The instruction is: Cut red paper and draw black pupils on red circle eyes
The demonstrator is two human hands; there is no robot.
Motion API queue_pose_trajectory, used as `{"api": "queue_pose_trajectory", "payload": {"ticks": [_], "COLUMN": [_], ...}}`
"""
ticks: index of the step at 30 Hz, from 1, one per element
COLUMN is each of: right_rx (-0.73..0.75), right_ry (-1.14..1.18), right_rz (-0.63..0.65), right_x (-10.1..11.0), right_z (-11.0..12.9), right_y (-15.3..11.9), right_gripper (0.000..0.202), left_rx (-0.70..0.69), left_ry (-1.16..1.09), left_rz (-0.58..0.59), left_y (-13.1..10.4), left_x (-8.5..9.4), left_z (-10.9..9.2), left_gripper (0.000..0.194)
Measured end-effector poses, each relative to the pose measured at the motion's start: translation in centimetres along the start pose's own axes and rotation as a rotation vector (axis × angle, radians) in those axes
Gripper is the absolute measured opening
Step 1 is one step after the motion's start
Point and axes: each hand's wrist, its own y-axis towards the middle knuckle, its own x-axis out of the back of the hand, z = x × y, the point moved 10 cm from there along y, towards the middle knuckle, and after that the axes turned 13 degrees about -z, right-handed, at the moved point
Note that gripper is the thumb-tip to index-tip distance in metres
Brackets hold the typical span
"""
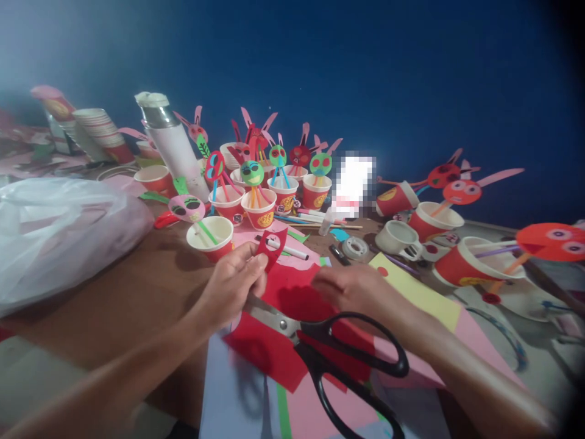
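Note:
My left hand pinches a small red paper piece with a pale round patch between thumb and fingers. Below that hand, black-handled scissors hang in the air, their blade end meeting its fingers and their handles toward the lower right. My right hand is to the right, fingers curled together and slightly blurred, outside the scissor loops; whatever it may pinch is hidden. Red paper sheets lie beneath, over pink and white sheets. A black-capped marker rests just behind the small piece.
Paper cups with paper rabbit-like faces on straws stand across the back. At left are a white plastic bag and a thermos. A tape roll, a mug and yellow paper lie right.

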Motion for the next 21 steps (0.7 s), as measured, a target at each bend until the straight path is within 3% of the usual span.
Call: {"api": "queue_pose_trajectory", "payload": {"ticks": [4, 6, 9, 11, 16, 21], "right_rx": [-0.114, 0.006, 0.271, 0.338, 0.326, 0.258], "right_ry": [0.194, 0.172, -0.009, -0.157, -0.375, -0.562], "right_rz": [-0.46, -0.476, -0.19, -0.039, -0.011, 0.095], "right_x": [7.6, 8.1, 4.5, 2.1, -0.1, -3.4], "right_z": [-1.9, -0.2, 3.2, 3.7, 3.0, 1.5], "right_y": [-0.3, -0.9, -1.7, -2.2, -2.0, -1.7], "right_gripper": [0.024, 0.022, 0.016, 0.024, 0.032, 0.054], "left_rx": [0.006, 0.049, 0.041, 0.01, 0.048, 0.047], "left_ry": [0.098, 0.092, 0.112, 0.147, 0.103, 0.113], "left_rz": [-0.018, -0.033, -0.056, -0.068, -0.064, -0.036], "left_y": [1.7, 2.3, 3.0, 3.3, 3.3, 3.0], "left_x": [-1.3, -1.5, -1.3, -0.9, -0.4, -0.4], "left_z": [0.3, 1.2, 2.1, 2.3, 3.0, 3.6], "left_gripper": [0.028, 0.027, 0.024, 0.024, 0.027, 0.025]}}
